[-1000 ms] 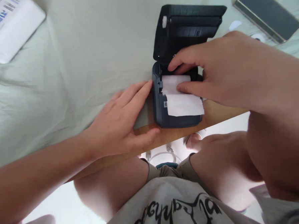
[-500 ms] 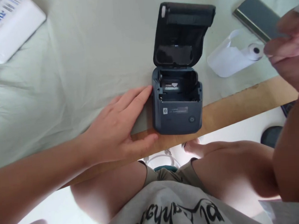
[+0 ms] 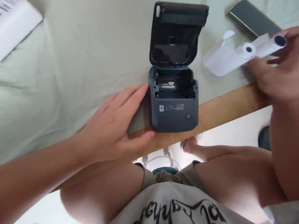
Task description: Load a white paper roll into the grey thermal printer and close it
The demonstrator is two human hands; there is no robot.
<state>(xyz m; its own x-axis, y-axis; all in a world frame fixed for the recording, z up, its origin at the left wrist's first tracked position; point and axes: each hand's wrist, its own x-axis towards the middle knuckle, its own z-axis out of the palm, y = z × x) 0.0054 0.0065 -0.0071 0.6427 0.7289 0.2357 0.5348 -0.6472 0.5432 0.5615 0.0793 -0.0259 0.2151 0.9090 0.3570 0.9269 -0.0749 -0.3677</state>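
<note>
Two hands in view. Left hand (image 3: 110, 125) open and flat, fingertips at printer's (image 3: 174, 115) side; printer just right of it, by the wooden edge (image 3: 226, 108). Cloth (image 3: 93, 54) stretches beyond left hand and between printer and right hand (image 3: 287, 68). Right hand grips held roll (image 3: 268, 49); loose roll (image 3: 224, 59) just left of its fingers, phone (image 3: 254, 17) just beyond. Lid (image 3: 177, 33) up, label (image 3: 168, 85) inside open bay (image 3: 179, 76).

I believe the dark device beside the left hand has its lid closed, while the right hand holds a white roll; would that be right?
Not quite: the head view shows the lid standing open. The rest is right: the dark device is beside the left hand, and the right hand holds a white roll.
</note>
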